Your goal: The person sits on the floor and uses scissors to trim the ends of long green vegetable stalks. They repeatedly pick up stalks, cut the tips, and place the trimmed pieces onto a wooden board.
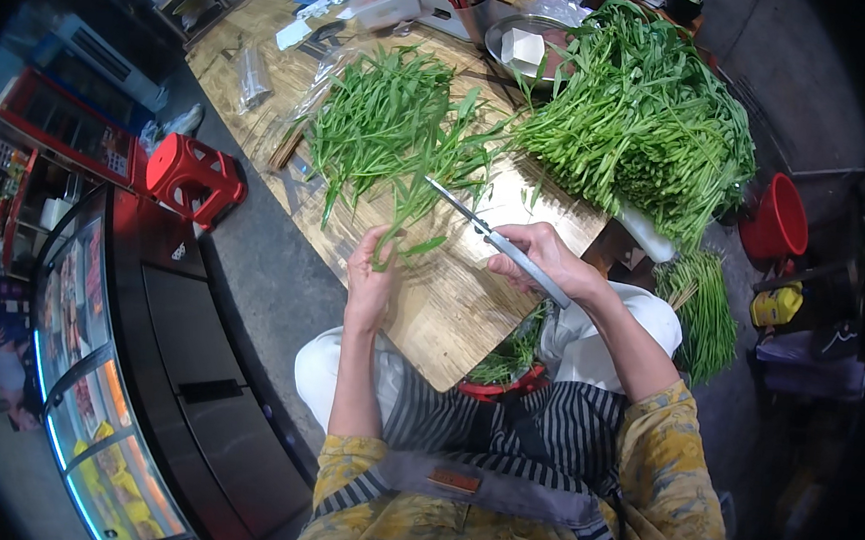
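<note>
My left hand (370, 277) grips a leafy green stalk, which looks like water spinach (407, 197), above the near part of the wooden table (448, 316). In my right hand (546, 255) is a pair of scissors (527, 265) with grey handles. Their blades point up and left, close to the stalk's leaves, and look nearly closed. Beyond my left hand lies a loose pile of cut greens (383, 108). A large bundle of the same greens (638, 126) sits at the right, its cut stem ends facing me.
A red bucket holding greens (503, 388) stands beneath the table's near corner, between my knees. Another stem bundle (700, 311) is low at the right, near a red bucket (774, 219). A metal bowl (497, 37) sits farther back. Leftward are a red stool (191, 178) and a display case (195, 329).
</note>
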The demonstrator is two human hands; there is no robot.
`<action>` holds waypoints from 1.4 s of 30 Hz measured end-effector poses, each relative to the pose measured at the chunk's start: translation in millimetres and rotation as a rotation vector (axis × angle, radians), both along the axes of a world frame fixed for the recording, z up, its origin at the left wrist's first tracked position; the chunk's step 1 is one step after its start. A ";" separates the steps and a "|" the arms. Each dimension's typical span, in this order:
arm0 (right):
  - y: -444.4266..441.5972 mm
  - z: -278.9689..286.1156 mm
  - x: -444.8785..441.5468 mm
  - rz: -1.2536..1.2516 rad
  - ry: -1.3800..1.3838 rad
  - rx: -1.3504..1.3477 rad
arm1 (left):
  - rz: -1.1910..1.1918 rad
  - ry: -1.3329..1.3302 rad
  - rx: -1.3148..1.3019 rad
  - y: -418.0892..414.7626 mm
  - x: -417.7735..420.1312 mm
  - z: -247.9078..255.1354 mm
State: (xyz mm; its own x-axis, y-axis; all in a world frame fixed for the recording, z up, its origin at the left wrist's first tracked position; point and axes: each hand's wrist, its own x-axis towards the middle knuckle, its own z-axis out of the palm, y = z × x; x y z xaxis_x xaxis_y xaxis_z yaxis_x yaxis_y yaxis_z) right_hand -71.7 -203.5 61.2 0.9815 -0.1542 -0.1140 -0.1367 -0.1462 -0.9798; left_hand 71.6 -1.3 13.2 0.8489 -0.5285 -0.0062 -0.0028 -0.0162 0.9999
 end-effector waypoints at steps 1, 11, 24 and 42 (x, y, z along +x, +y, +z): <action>-0.5 1.3 -0.1 -0.003 -0.023 -0.086 | 0.003 0.002 0.004 0.2 0.1 0.7; -25.6 7.7 -10.7 -0.053 -0.120 -0.386 | 0.018 0.034 -0.062 13.5 10.9 -8.5; -22.3 -0.9 -6.6 -0.019 -0.079 -0.254 | -0.011 -0.347 0.093 4.5 -2.8 1.4; -42.4 2.2 -10.4 -0.010 0.162 0.020 | 0.103 -0.833 0.327 4.1 -7.8 19.8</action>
